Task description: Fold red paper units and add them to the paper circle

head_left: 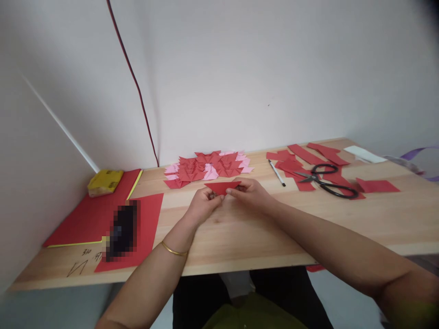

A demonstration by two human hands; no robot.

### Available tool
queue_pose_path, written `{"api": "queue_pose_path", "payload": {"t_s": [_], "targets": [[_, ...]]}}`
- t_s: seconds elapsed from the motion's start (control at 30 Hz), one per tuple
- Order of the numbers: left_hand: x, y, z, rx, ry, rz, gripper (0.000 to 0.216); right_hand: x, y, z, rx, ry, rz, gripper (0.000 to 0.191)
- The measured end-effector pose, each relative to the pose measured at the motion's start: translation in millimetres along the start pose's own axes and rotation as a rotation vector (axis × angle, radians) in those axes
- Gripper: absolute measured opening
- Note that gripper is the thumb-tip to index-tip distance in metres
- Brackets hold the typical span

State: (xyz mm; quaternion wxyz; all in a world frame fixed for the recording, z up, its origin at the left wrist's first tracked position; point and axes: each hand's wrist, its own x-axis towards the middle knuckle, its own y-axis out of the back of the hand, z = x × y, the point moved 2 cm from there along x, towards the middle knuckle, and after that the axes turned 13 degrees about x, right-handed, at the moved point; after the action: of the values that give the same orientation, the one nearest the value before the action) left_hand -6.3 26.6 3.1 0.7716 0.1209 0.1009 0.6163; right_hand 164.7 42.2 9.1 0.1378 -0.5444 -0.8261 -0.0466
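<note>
A small folded red paper triangle (222, 186) is held between both hands just above the wooden table (343, 224). My left hand (203, 204) pinches its lower left part, with a gold bangle on that wrist. My right hand (252, 193) pinches its right edge, fingers closed on the paper. Right behind the hands lies a flat cluster of folded red and pink paper pieces (209, 168).
Black scissors (325, 181) lie on red paper strips (302, 157) at the right, with a pen (277, 173) beside them. Red paper sheets (92, 214), a yellow packet (104, 182) and a blurred dark object (120, 230) sit at the left. A white wall stands behind.
</note>
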Motion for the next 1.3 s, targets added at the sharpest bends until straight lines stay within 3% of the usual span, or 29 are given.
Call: {"api": "queue_pose_path", "payload": {"t_s": [0.13, 0.23, 0.37, 0.47, 0.63, 0.83, 1.07, 1.3], "targets": [[-2, 2, 5, 0.023, 0.037, 0.019, 0.024, 2, 13, -10, -0.091, 0.023, 0.154, 0.028], [-2, 1, 5, -0.034, 0.045, 0.043, 0.024, 2, 18, -13, -0.03, 0.032, 0.199, 0.026], [-1, -1, 2, -0.172, 0.033, 0.06, 0.027, 2, 6, -6, 0.089, -0.042, 0.007, 0.027], [0, -3, 1, -0.161, 0.037, 0.028, 0.026, 2, -4, 0, 0.045, -0.029, -0.116, 0.026], [0, -5, 3, -0.241, 0.035, 0.041, 0.029, 1, -6, 2, -0.092, -0.012, -0.062, 0.025], [1, -5, 0, -0.288, 0.018, 0.066, 0.024, -2, -11, -3, -0.044, 0.013, -0.178, 0.026], [5, 7, -1, -0.3, -0.083, 0.235, 0.021, -1, -8, 0, -0.037, -0.016, -0.135, 0.03], [7, 6, 0, -0.488, -0.098, 0.209, 0.016, 0, -9, -3, 0.054, -0.019, -0.155, 0.029]]}}
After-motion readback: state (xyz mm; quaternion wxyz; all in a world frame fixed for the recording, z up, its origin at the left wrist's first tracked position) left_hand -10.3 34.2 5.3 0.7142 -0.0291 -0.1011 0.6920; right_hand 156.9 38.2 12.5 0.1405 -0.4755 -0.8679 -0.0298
